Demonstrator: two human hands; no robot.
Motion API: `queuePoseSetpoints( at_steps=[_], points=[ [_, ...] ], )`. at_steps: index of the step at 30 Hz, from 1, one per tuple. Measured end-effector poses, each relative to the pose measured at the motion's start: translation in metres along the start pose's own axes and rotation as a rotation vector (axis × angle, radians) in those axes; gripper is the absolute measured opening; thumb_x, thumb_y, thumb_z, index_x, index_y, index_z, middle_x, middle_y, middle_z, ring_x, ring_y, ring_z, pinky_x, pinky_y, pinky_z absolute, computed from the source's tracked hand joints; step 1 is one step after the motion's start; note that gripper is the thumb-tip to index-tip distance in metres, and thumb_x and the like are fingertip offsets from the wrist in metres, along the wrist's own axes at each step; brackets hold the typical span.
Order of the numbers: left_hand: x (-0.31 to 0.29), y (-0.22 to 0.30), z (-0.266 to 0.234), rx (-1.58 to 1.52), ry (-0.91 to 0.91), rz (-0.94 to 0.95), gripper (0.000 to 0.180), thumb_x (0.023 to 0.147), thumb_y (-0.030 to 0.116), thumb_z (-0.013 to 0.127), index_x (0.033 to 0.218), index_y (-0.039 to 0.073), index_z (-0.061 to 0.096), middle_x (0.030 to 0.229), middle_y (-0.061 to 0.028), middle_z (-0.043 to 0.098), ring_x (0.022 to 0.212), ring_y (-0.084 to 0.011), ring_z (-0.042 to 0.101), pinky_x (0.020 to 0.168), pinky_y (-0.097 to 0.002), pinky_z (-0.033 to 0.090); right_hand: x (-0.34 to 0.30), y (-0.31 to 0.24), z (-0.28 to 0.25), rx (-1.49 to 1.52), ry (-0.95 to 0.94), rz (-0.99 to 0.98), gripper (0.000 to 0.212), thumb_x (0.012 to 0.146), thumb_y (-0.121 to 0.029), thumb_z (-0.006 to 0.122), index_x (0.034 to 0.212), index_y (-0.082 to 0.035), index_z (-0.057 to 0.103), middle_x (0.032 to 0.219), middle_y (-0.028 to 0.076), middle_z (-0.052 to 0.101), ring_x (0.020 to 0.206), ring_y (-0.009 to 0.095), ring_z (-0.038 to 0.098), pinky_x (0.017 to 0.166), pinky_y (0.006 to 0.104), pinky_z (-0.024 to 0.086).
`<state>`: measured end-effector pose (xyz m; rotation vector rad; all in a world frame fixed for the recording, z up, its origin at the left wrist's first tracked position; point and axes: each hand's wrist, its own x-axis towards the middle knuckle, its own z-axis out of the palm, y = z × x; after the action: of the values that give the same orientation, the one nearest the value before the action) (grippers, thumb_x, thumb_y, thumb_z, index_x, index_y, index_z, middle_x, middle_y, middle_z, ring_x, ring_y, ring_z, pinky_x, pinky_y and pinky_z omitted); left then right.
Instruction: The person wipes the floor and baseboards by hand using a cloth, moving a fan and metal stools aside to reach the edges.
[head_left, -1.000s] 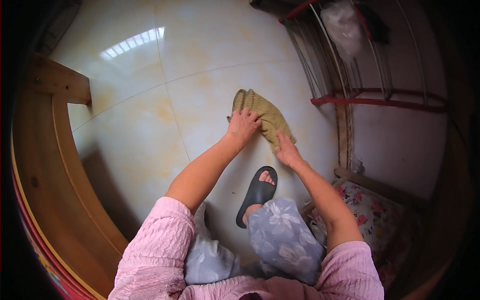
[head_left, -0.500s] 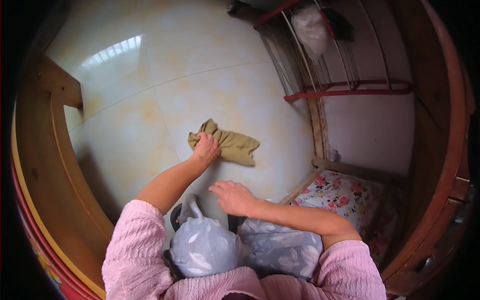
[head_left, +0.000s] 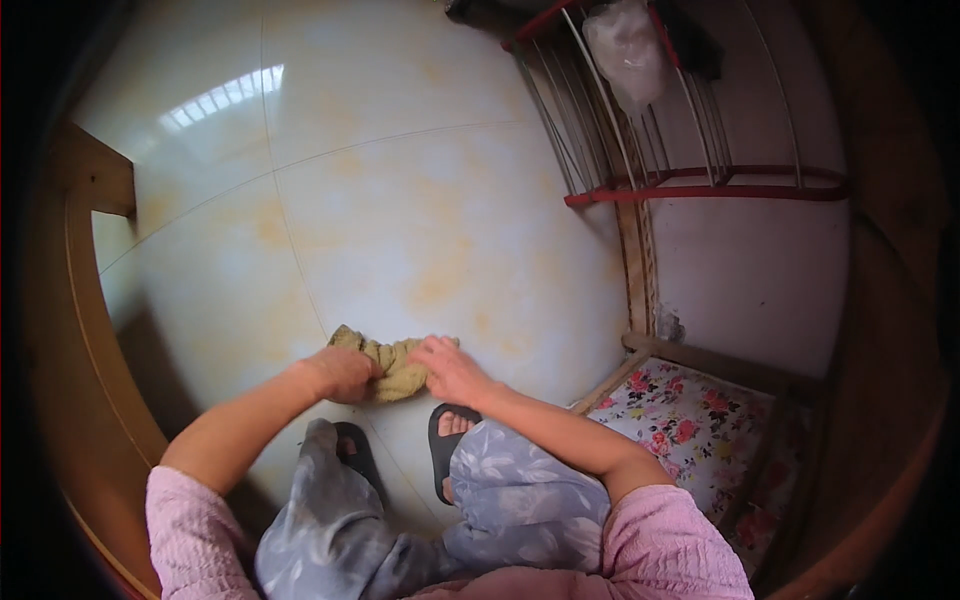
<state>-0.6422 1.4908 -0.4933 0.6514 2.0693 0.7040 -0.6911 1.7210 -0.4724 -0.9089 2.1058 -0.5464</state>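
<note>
A bunched olive-green cloth (head_left: 392,372) lies between my two hands, low over the tiled floor and just ahead of my feet. My left hand (head_left: 345,372) is closed on its left end, with a fold sticking up beyond the knuckles. At the right end, my right hand (head_left: 450,370) has its fingers curled over the cloth, gripping it. The fingertips of both hands are partly hidden by the cloth. Whether the cloth touches the floor or hangs slightly above it, I cannot tell.
Pale, glossy floor tiles (head_left: 400,230) stretch ahead. A red-edged metal rack (head_left: 700,185) with a plastic bag (head_left: 625,55) stands far right. Near right is a wooden-framed panel with flowered covering (head_left: 680,420). Wooden furniture (head_left: 100,300) borders the left. My feet wear dark slippers (head_left: 440,455).
The cloth has come nearer to my feet and is now bunched rather than spread. My right hand, free before, has taken hold of its right end.
</note>
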Motion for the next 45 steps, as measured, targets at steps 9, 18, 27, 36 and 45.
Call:
queuePoseSetpoints(
  at_steps=[9, 18, 27, 36, 45],
  points=[
    [0.069, -0.007, -0.144, 0.239, 0.550, -0.049, 0.028, 0.083, 0.031, 0.058, 0.105, 0.014, 0.053, 0.091, -0.0111, 0.058, 0.086, -0.0300, 0.058, 0.070, -0.0409, 0.047, 0.044, 0.067, -0.139, -0.297, 0.294, 0.050, 0.053, 0.065, 0.002, 0.050, 0.117, -0.011, 0.055, 0.122, 0.013, 0.049, 0.109, 0.033, 0.045, 0.099, 0.0402, 0.037],
    [0.057, 0.006, 0.016, 0.525, 0.429, 0.045, 0.037, 0.083, 0.016, 0.050, 0.119, 0.024, 0.046, 0.105, -0.0069, 0.050, 0.090, -0.0238, 0.058, 0.074, -0.0374, 0.042, -0.031, 0.052, -0.002, -0.291, 0.131, -0.027, 0.054, 0.062, 0.003, 0.057, 0.112, -0.015, 0.058, 0.112, 0.012, 0.048, 0.100, 0.035, 0.044, 0.088, 0.0424, 0.043],
    [0.047, 0.034, -0.057, -0.147, 0.005, -0.019, 0.021, 0.080, 0.028, 0.056, 0.097, 0.017, 0.063, 0.084, -0.0142, 0.063, 0.085, -0.0327, 0.060, 0.074, -0.0424, 0.049, 0.002, 0.040, -0.071, -0.500, 0.277, -0.182, 0.039, 0.058, -0.002, 0.062, 0.094, -0.016, 0.063, 0.104, 0.005, 0.055, 0.102, 0.027, 0.049, 0.081, 0.0412, 0.040],
    [0.169, 0.027, -0.167, 0.168, 0.280, -0.086, 0.049, 0.087, 0.015, 0.045, 0.135, 0.019, 0.040, 0.127, -0.0106, 0.048, 0.123, -0.0298, 0.042, 0.094, -0.0435, 0.040, -0.009, 0.160, -0.164, -0.333, 0.305, 0.620, 0.056, 0.080, -0.003, 0.051, 0.132, -0.020, 0.043, 0.137, 0.012, 0.040, 0.127, 0.033, 0.036, 0.103, 0.0408, 0.033],
    [0.218, 0.025, -0.117, 0.505, 0.600, -0.032, 0.056, 0.085, 0.030, 0.057, 0.135, 0.016, 0.038, 0.146, -0.0102, 0.028, 0.135, -0.0313, 0.022, 0.109, -0.0496, 0.018, 0.005, 0.182, -0.137, -0.437, 0.475, 0.523, 0.047, 0.091, -0.040, 0.045, 0.135, -0.024, 0.038, 0.142, 0.011, 0.032, 0.132, 0.041, 0.021, 0.105, 0.0551, 0.022]
  ],
)
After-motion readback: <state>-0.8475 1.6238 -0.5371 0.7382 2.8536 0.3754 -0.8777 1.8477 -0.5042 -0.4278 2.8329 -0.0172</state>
